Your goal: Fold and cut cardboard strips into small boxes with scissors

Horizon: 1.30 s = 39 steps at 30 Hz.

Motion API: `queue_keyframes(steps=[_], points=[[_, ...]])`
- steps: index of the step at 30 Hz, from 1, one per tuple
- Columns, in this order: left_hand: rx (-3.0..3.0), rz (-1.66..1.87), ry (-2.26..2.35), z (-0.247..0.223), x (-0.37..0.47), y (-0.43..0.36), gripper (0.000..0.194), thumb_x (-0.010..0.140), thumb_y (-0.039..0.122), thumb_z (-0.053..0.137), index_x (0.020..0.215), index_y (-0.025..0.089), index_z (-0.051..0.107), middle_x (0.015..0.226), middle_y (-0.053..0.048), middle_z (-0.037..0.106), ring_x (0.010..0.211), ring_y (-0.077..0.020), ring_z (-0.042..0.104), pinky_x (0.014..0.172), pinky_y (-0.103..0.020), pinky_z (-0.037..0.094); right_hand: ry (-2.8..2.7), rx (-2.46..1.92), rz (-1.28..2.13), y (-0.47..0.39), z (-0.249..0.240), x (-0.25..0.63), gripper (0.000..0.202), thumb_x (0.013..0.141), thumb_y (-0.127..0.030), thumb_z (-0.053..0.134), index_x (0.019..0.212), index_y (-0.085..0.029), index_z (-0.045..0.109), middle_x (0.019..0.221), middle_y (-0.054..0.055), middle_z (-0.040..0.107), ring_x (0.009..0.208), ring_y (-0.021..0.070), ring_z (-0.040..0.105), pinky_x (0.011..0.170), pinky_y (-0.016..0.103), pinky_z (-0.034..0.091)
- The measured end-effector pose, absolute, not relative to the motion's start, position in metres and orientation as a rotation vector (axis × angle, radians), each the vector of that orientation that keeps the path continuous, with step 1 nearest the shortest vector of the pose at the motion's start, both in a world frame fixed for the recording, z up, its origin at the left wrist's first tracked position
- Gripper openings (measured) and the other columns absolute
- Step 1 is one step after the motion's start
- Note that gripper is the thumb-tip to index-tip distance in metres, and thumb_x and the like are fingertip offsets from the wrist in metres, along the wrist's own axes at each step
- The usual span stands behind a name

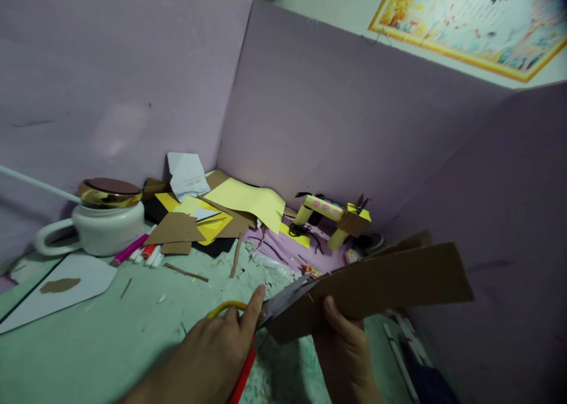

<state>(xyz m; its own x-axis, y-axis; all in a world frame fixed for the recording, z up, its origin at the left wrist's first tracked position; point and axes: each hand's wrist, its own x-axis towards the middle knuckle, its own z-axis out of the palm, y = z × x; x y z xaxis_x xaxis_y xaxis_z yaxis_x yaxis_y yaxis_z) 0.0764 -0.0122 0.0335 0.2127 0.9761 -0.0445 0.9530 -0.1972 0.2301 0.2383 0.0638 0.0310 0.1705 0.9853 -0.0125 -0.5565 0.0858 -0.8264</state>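
Observation:
My left hand is closed on a pair of scissors with a yellow upper handle loop and a red lower part. The index finger lies along the scissors near the pivot, and the grey blades reach along the upper left edge of a brown cardboard piece. My right hand grips that cardboard from below, thumb pressed on its near face. The piece is long and folded or layered, with another flap behind it. Whether the blades are closed cannot be made out.
Brown, yellow and black sheets lie along the back wall. At left stand a white mug with a gold-rimmed lid and several markers. A yellow-and-brown paper animal figure stands behind the cardboard. Purple panels enclose the green table.

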Motion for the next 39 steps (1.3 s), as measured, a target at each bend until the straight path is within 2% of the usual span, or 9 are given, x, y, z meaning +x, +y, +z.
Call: queue_keyframes(steps=[4,11,15,20,22,25,28,33,39], points=[[2.262,0.041,1.830,0.041,0.078,-0.014,0.080,0.067,-0.010,0.024,0.144,0.006,0.011,0.096,-0.021,0.064,0.077,-0.0279,0.064,0.066,-0.044,0.052,-0.668,-0.821,1.298,0.062,0.032,0.240,0.056,0.044,-0.025,0.083,0.098,-0.026,0.069,0.081,0.000,0.072,0.072,0.0212,0.064,0.073,0.036,0.050],[2.311,0.122,1.750,0.036,0.076,-0.014,0.082,0.065,-0.011,0.022,0.143,0.003,0.007,0.098,-0.020,0.063,0.078,-0.0251,0.064,0.068,-0.042,0.052,-0.709,-0.836,1.247,0.060,0.032,0.241,0.054,0.046,-0.027,0.082,0.098,-0.023,0.069,0.076,0.001,0.072,0.067,0.0213,0.064,0.070,0.037,0.049],[2.345,0.224,1.764,0.026,0.076,-0.013,0.080,0.066,-0.010,0.022,0.144,0.006,0.010,0.092,-0.018,0.065,0.071,-0.0233,0.063,0.064,-0.040,0.052,-0.737,-0.842,1.238,0.062,0.031,0.240,0.053,0.049,-0.029,0.080,0.099,-0.023,0.068,0.077,0.001,0.072,0.070,0.0224,0.065,0.071,0.037,0.049],[2.285,0.387,1.753,0.014,0.076,-0.010,0.079,0.066,-0.006,0.027,0.143,0.005,0.012,0.087,-0.016,0.066,0.068,-0.0238,0.064,0.063,-0.042,0.052,-0.736,-0.795,1.271,0.063,0.032,0.240,0.041,0.053,-0.025,0.079,0.094,-0.022,0.070,0.081,0.001,0.072,0.074,0.0204,0.064,0.073,0.035,0.049],[2.250,0.532,1.709,0.010,0.072,-0.009,0.078,0.067,-0.004,0.029,0.143,0.005,0.013,0.082,-0.014,0.067,0.064,-0.0214,0.062,0.062,-0.039,0.052,-0.730,-0.782,1.267,0.064,0.032,0.240,0.038,0.055,-0.023,0.079,0.091,-0.022,0.070,0.081,0.000,0.071,0.074,0.0194,0.063,0.072,0.034,0.050],[2.204,0.703,1.583,0.011,0.064,-0.004,0.077,0.070,0.000,0.033,0.144,0.013,0.015,0.077,-0.008,0.068,0.060,-0.0168,0.060,0.061,-0.031,0.051,-0.724,-0.786,1.267,0.067,0.032,0.242,0.036,0.054,-0.022,0.079,0.089,-0.023,0.069,0.080,-0.001,0.071,0.074,0.0187,0.063,0.072,0.033,0.050],[2.148,0.721,1.449,0.023,0.055,0.000,0.065,0.079,0.009,0.036,0.141,0.022,0.025,0.083,-0.005,0.069,0.068,-0.0164,0.063,0.065,-0.028,0.051,-0.742,-0.771,1.300,0.071,0.031,0.243,0.034,0.053,-0.022,0.079,0.086,-0.023,0.069,0.079,-0.002,0.071,0.073,0.0183,0.063,0.071,0.033,0.050],[2.055,0.704,1.507,0.040,0.039,-0.003,0.042,0.087,0.018,0.032,0.125,0.023,0.048,0.083,-0.004,0.070,0.072,-0.0169,0.065,0.067,-0.027,0.049,-0.688,-0.755,1.290,0.079,0.033,0.249,0.038,0.052,-0.019,0.080,0.088,-0.022,0.069,0.078,-0.002,0.072,0.073,0.0174,0.063,0.071,0.031,0.051],[1.929,0.989,1.852,0.032,0.010,-0.004,0.030,0.085,0.041,0.040,0.103,0.023,0.056,0.057,0.003,0.061,0.049,-0.0137,0.057,0.051,-0.021,0.045,-0.574,-0.881,1.513,0.081,0.042,0.256,0.030,0.043,-0.020,0.080,0.071,-0.019,0.069,0.069,0.003,0.073,0.063,0.0214,0.065,0.060,0.035,0.054]])
